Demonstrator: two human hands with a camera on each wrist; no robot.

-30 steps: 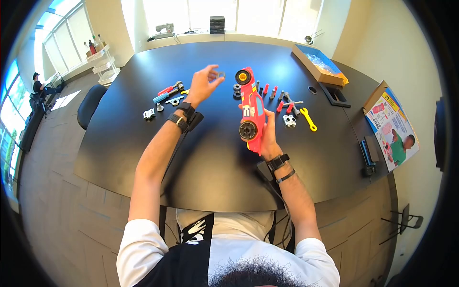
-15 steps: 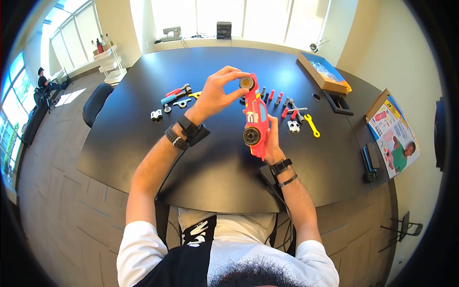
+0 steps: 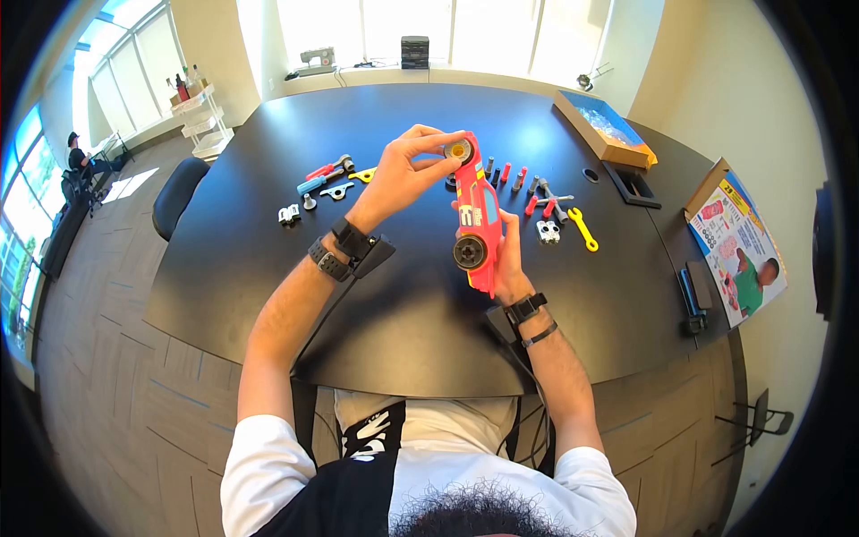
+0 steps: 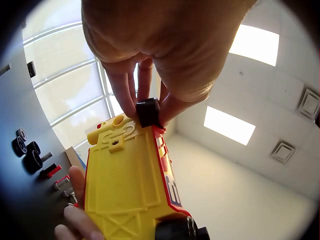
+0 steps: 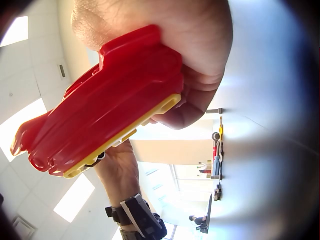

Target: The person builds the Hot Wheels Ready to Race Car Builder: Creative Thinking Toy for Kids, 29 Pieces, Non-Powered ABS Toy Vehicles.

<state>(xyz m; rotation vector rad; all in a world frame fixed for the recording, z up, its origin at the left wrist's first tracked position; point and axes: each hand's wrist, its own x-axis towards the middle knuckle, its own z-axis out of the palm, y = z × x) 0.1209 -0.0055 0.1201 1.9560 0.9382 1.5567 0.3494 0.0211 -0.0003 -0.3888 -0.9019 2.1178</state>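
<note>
A red toy car [image 3: 479,210] with a yellow underside [image 4: 122,175] is held above the table, on its side in the head view. My right hand [image 3: 508,259] grips its body from the right. At the car's far end, my left hand [image 3: 404,179] pinches a black wheel [image 4: 148,112] between thumb and fingers, against the car's side. Another black wheel [image 3: 470,252] sits at the near end. In the right wrist view the red body [image 5: 120,95] lies in my right palm, and the left hand [image 5: 120,167] shows beyond it.
On the black table [image 3: 376,304] lie a blue-handled tool [image 3: 311,184], a yellow wrench [image 3: 583,230], silver engine-like pieces [image 3: 548,232] and several bolts. An open box [image 3: 604,130] stands at the back right, with a printed box [image 3: 738,242] at the right edge.
My left hand has moved right from beside the car, bringing a small ring-like piece to its far wheel, where the fingers now pinch. The right hand keeps its grip.
</note>
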